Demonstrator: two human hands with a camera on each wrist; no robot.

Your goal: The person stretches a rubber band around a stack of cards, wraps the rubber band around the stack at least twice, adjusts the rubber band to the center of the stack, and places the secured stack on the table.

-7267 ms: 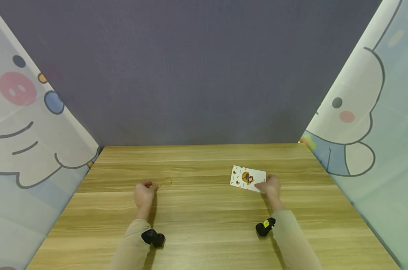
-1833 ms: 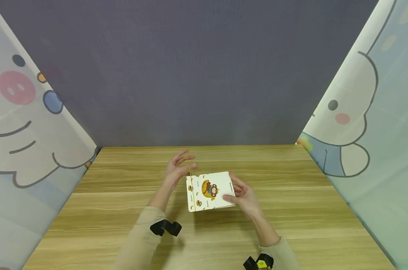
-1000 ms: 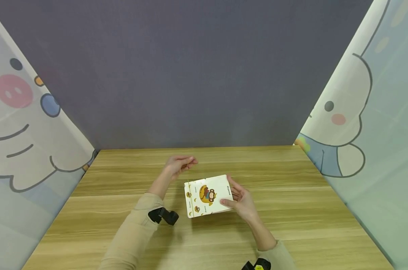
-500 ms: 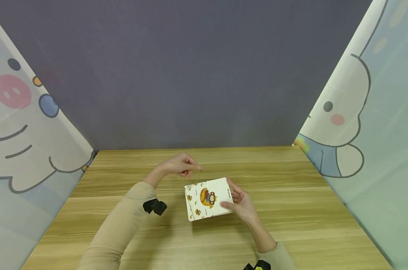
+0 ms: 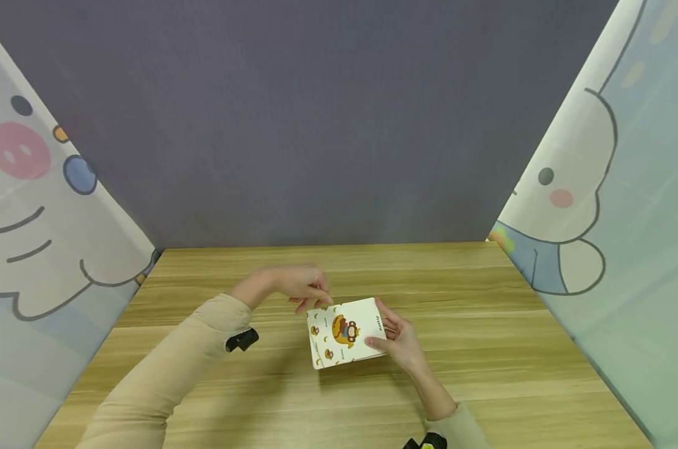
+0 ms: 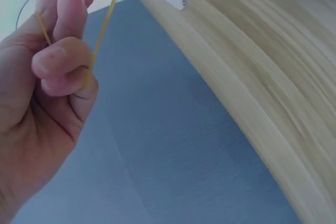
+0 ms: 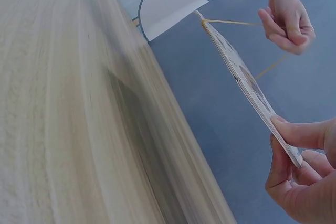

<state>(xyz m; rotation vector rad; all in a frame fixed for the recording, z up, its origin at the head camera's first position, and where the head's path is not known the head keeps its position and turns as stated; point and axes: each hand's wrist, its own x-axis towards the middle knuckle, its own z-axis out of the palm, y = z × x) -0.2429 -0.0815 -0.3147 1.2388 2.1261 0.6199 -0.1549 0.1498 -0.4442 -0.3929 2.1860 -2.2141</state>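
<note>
My right hand (image 5: 403,346) pinches the right end of a thin white stack (image 5: 352,324) of card-like sheets, printed with a monkey and bananas, thumb on top and fingers beneath. It is held tilted above the table. My left hand (image 5: 304,287) is at the stack's far left corner, fingers curled round a yellow rubber band (image 6: 107,24). In the left wrist view the band runs taut and crossed from the fingers towards the stack. The right wrist view shows the band (image 7: 231,22) hooked round the stack's far end and stretched up to the left hand (image 7: 291,22).
The wood-grain table (image 5: 484,349) stretches beneath both hands. A dark grey panel (image 5: 327,125) rises behind it, and cartoon-printed curtains (image 5: 647,280) hang on both sides. A black wrist camera (image 5: 242,339) sits on the left sleeve.
The stack and band, first apart at right and left, were brought together in the middle. Lately my left hand has turned over and lowered towards the stack's far corner; the right kept its pinch.
</note>
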